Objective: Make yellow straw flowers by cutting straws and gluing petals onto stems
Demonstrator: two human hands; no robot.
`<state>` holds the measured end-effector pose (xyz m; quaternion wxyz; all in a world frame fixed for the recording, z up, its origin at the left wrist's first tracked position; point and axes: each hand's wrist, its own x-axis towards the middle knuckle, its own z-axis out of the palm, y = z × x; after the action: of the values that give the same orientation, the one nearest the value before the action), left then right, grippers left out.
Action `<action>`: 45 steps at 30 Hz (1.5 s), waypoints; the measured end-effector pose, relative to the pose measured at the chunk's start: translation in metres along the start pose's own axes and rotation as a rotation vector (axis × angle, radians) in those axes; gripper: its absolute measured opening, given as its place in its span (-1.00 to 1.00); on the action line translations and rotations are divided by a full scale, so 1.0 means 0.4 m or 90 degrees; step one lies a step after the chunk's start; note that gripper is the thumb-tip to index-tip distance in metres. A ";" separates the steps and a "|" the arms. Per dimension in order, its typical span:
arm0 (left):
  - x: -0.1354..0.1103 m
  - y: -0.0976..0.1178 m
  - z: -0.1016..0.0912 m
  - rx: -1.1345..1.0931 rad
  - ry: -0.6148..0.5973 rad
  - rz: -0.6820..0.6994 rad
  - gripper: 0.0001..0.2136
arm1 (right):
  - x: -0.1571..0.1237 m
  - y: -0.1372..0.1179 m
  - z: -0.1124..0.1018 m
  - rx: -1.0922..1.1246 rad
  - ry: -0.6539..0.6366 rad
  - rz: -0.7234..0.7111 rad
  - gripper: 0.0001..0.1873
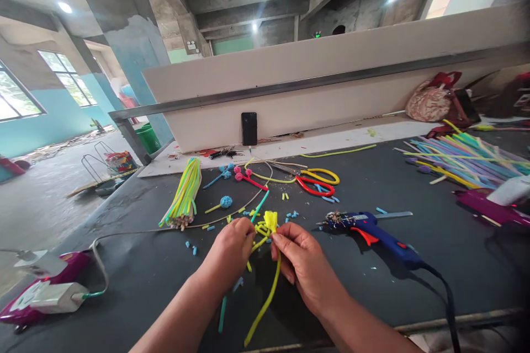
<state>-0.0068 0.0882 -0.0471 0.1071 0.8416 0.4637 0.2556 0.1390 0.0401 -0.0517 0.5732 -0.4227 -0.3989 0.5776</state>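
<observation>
My left hand (pixel 229 251) and my right hand (pixel 301 262) meet over the dark table (pixel 414 298), both pinched on a yellow foam strip (pixel 265 300). The strip's upper end is coiled into a small yellow knot (pixel 270 222) between my fingertips. Its long tail hangs down toward me. A teal strip (pixel 260 205) pokes out behind my left fingers, and its lower end (pixel 222 314) shows under my left wrist.
A blue hot glue gun (pixel 379 234) lies right of my hands, its cord running off the table edge. Red and yellow scissors (pixel 317 180), a yellow-green strip bundle (pixel 184 196), finished foam flowers (pixel 226 202), pastel strips (pixel 467 157), a black phone (pixel 249 128) and a power strip (pixel 49 295) surround them.
</observation>
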 end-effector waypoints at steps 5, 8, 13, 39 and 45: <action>-0.004 0.003 -0.029 -0.348 0.068 -0.135 -0.86 | 0.002 -0.001 0.004 -0.029 -0.015 0.035 -0.80; -0.001 0.007 -0.044 -0.500 0.066 -0.203 -0.88 | 0.006 0.000 0.008 -0.036 -0.015 0.043 -0.81; 0.001 0.003 -0.059 -0.576 0.053 -0.240 -0.85 | 0.006 0.000 0.014 -0.051 -0.026 0.065 -0.80; -0.012 -0.025 -0.104 -0.596 -0.120 -0.238 -0.89 | 0.000 -0.009 0.024 -0.095 -0.029 0.079 -0.82; -0.009 -0.008 -0.091 -0.617 -0.019 -0.234 -0.89 | 0.009 0.012 0.028 -0.127 -0.006 0.086 -0.85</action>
<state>-0.0301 0.0849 -0.0189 0.5342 0.6037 0.4309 0.4056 0.1269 0.0437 -0.0527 0.4861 -0.5011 -0.4278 0.5741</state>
